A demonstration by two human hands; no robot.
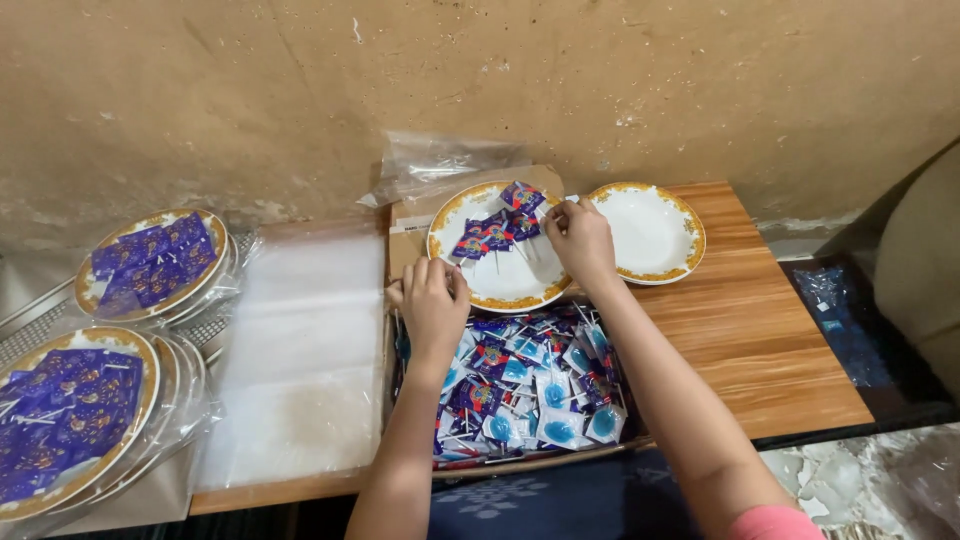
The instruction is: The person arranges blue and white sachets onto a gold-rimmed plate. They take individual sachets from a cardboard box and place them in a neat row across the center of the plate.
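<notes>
On the white gold-rimmed plate at the middle of the wooden worktop lie about five blue-wrapped lollipops, so by my reckoning this plate is only begun. The right hand pinches one wrapper at the plate's far edge; the left hand is curled at the near rim, though I cannot tell what its fingers hold. One empty matching plate waits beside it. Two filled, bagged plates sit at the left, near flat clear bags. The cardboard box of lollipops remains heaped beyond counting.
</notes>
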